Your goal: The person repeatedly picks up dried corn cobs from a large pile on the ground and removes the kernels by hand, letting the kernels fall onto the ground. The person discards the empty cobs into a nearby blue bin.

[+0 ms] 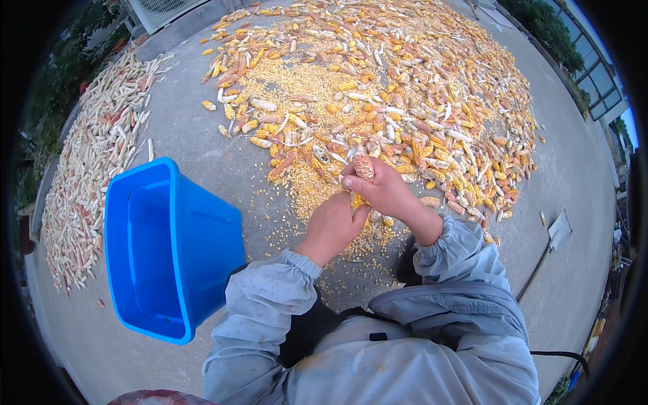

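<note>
My right hand [390, 192] is closed round a pinkish, mostly bare corn cob [363, 167], whose end sticks up past the thumb. Just below, my left hand [331, 228] is wrapped round a yellow ear of corn [358, 200], only partly visible between the two hands. The hands meet close together, and their fingers hide where cob and ear touch. Beneath them, loose yellow kernels [297, 189] lie scattered on the concrete in front of my feet.
A wide heap of corn ears [432, 101] spreads ahead and right. At left, a blue plastic tub [209, 229] lies tipped on its side, its mouth facing left. Beyond it is a long pile of pale bare cobs [94, 162]. A long-handled shovel [559, 231] lies at right.
</note>
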The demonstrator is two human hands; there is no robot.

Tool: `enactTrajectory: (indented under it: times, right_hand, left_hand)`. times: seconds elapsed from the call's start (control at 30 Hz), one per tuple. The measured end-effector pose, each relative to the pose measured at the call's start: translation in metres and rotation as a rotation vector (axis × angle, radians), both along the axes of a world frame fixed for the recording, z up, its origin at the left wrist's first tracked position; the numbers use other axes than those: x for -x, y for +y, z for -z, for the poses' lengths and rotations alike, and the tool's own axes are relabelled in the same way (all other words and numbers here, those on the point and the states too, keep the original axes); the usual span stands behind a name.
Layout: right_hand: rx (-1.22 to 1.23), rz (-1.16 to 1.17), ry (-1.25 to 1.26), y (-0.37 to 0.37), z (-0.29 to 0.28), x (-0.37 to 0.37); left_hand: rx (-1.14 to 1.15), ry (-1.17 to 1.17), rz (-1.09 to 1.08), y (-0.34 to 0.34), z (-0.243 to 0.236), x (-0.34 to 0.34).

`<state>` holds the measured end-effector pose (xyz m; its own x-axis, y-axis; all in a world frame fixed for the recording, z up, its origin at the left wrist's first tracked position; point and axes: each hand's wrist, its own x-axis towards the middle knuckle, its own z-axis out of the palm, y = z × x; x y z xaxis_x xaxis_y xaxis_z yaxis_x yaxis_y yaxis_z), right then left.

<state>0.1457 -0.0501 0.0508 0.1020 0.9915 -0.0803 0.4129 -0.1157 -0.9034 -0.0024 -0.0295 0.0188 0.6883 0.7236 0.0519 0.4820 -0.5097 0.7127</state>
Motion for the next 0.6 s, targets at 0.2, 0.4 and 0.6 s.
enactTrajectory:
  times: [0.2, 0.4, 0.6]
  right_hand:
    - [-0.087, 0.092, 0.108, 0.017, 0.018, -0.005]
    - [-0.167, 0.085, 0.197, 0.030, 0.007, -0.004]
    - [-0.114, 0.054, 0.317, 0.032, -0.002, -0.008]
  left_hand:
    - [0.894, -0.442, -0.032, 0.007, -0.005, -0.004]
    - [1.237, -0.727, 0.215, 0.016, 0.005, -0.001]
    - [1.566, -0.967, 0.379, 0.016, -0.001, -0.001]
